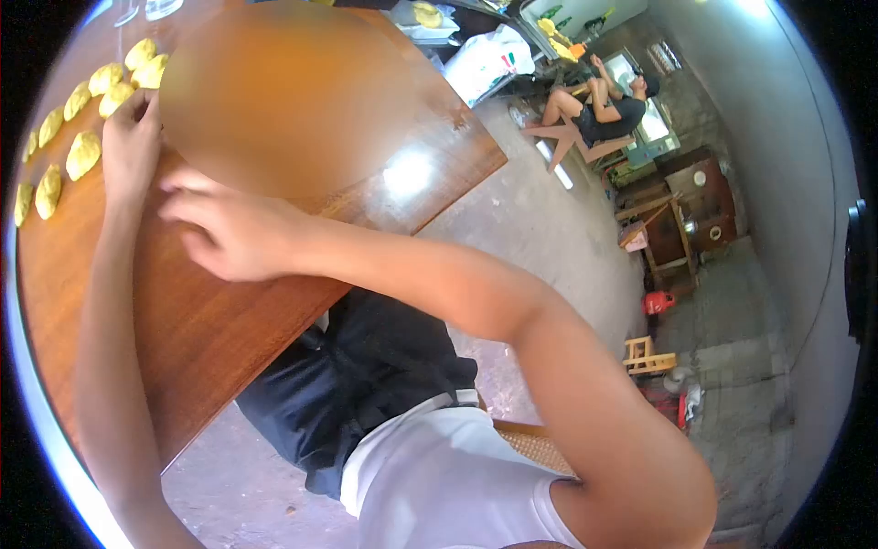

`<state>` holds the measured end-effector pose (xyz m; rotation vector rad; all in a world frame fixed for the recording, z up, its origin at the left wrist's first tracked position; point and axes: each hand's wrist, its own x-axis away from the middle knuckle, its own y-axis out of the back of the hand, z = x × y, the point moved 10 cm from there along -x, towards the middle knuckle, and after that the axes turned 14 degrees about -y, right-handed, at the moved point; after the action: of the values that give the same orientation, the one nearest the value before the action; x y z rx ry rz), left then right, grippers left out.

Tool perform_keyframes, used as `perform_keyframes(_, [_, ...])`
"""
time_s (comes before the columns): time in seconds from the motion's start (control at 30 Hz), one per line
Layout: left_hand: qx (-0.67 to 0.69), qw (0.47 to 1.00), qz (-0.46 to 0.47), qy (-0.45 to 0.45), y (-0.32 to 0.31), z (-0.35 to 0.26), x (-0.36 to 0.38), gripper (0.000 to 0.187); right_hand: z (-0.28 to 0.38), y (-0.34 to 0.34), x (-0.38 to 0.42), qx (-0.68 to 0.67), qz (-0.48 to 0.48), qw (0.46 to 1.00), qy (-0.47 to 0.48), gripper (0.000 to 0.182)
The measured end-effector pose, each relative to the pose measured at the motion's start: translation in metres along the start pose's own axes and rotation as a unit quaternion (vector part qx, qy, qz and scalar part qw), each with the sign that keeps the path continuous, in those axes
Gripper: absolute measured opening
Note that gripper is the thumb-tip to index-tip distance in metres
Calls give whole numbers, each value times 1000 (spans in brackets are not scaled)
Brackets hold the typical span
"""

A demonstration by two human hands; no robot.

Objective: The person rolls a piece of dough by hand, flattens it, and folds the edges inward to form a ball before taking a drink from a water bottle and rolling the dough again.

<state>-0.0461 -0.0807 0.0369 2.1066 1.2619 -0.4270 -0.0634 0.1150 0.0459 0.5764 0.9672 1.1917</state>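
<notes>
My left hand is over the wooden table, its bent fingertips against or just beside a yellow piece. A blurred patch borders these fingers, so their grip is unclear. Closer to the table's front edge, my right hand hovers palm down with its fingers curved and apart, slightly smeared, and nothing shows in it. Several more lumpy yellow pieces lie in rows at the far left, among them one near my left wrist and another farther out.
A large blurred oval covers the middle of the table. Beyond the table's corner stands a white plastic bag. A person sits on a chair across the room. Glasses stand at the table's far edge. A wooden stool is at the right.
</notes>
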Motion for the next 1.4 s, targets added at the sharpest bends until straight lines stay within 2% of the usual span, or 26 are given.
perform_keyframes(0.03, [-19,1000,12,10,-2,-12,3,38,8,19,30,-41,-61,995,75,44])
perform_keyframes(0.07, [26,999,-26,-28,-4,-31,6,39,4,31,49,-49,-58,994,81,44])
perform_keyframes(0.1, [23,999,-26,-1,-13,-7,19,37,-6,35,56,-18,-33,999,39,39])
perform_keyframes(0.13, [24,1000,-11,1,-17,-7,18,37,-15,40,61,1,-52,999,13,34])
perform_keyframes(0.17, [27,1000,8,-2,-22,-8,16,37,-20,48,57,37,-107,992,53,29])
perform_keyframes(0.23, [10,1000,5,-13,-14,-10,10,37,-25,55,30,150,-71,985,46,36])
perform_keyframes(0.3, [10,1000,1,-18,-15,-15,11,36,-51,40,-8,200,-55,977,-39,43])
perform_keyframes(0.33, [8,1000,-1,-14,-11,-12,10,37,-48,27,-23,203,-59,977,-39,43])
perform_keyframes(0.4, [54,998,1,21,-10,-13,16,37,-36,21,-45,147,-185,971,-25,41])
perform_keyframes(0.43, [52,998,0,19,-10,-11,12,37,-29,1,-49,66,-170,983,-9,38])
perform_keyframes(0.5, [31,999,-8,-22,-6,-10,10,35,11,-16,-17,51,-61,997,26,39])
perform_keyframes(0.57, [66,998,-18,-13,-6,-13,13,35,38,11,34,51,-114,986,108,39])
perform_keyframes(0.6, [47,999,-6,-15,-8,-12,12,35,32,25,49,45,-107,987,113,39])
perform_keyframes(0.67, [43,999,10,-25,-15,-9,11,35,-10,39,63,49,-50,998,1,41])
perform_keyframes(0.7, [41,999,14,-25,-13,-8,11,35,-19,51,61,100,-110,988,43,38])
perform_keyframes(0.77, [-17,997,71,0,-18,-6,9,36,-42,52,28,181,-29,983,-26,33])
perform_keyframes(0.8, [-22,996,82,-6,-27,-9,9,36,-45,52,9,194,-83,977,-38,30])
perform_keyframes(0.87, [42,997,2,-68,-14,-13,9,37,-50,40,-22,178,-147,972,-38,28])
perform_keyframes(0.93, [22,1000,12,11,-6,-24,24,38,-49,11,-57,114,-211,969,-63,31])
perform_keyframes(1.0, [-25,998,-11,-49,0,-26,19,38,-7,1,-31,77,-170,982,6,33])
perform_keyframes(1.03, [-23,999,-25,-21,1,-22,24,36,10,4,-11,4,-144,988,49,36])
perform_keyframes(1.1, [29,999,-10,-25,-3,-28,20,33,20,4,26,33,4,999,16,39])
perform_keyframes(1.2, [37,999,-11,-30,-6,-37,18,29,-10,31,51,50,41,998,-13,39])
perform_keyframes(1.27, [22,999,-5,-34,-13,-41,23,29,-37,48,33,155,-14,988,6,53])
perform_keyframes(1.37, [7,1000,19,-15,-11,-46,26,30,-45,34,-21,219,-138,966,0,51])
perform_keyframes(1.4, [27,1000,1,-15,-12,-43,25,30,-39,24,-34,215,-141,966,-1,51])
